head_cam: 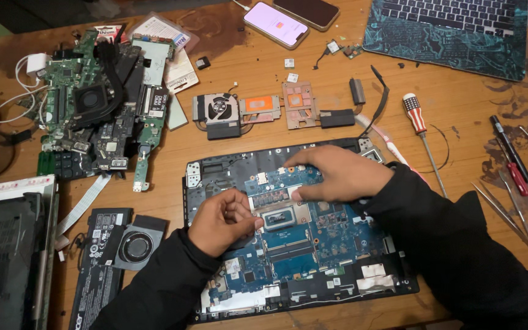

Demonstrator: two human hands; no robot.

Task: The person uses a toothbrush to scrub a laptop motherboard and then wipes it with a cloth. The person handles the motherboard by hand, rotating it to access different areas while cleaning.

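My left hand (224,220) pinches at the chip on the blue board (313,244); right hand (337,174) lies flat, fingers spread, steadying the board's top edge, fan (218,113) parked above it.

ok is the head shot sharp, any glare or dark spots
Head view: mostly sharp over the blue board and both hands; glare only off the lit phone; dim, murky corners at the left edge and bottom; dark sleeves lose detail.
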